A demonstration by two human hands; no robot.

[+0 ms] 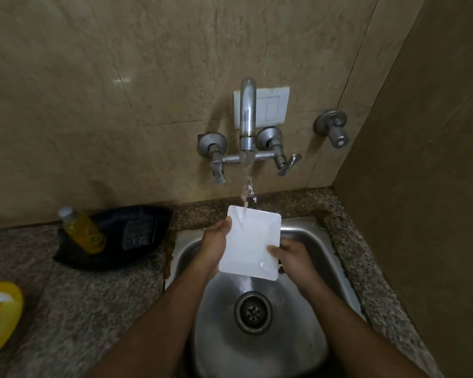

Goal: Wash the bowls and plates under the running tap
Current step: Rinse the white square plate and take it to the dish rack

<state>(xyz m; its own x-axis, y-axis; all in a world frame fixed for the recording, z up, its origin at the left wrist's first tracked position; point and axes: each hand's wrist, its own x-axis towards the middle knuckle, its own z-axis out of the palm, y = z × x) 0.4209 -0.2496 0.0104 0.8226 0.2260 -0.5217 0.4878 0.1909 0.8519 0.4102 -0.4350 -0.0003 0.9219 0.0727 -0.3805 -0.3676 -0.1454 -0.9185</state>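
A white square plate [249, 241] is held tilted over the steel sink [306, 241]. Water runs from the wall tap [247, 115] and lands on the plate's far edge, then streams off its near edge toward the drain [253, 312]. My left hand [215, 246] grips the plate's left edge, thumb on its face. My right hand [292, 259] holds the lower right corner, with the thumb on top and the fingers behind the plate.
A yellow bottle [84, 231] lies on a dark pouch [126, 236] on the granite counter left of the sink. A yellow and white dish [0, 315] sits at the left edge. Tap handles [284, 162] and a side valve [335, 129] stick out from the tiled wall. A wall closes the right side.
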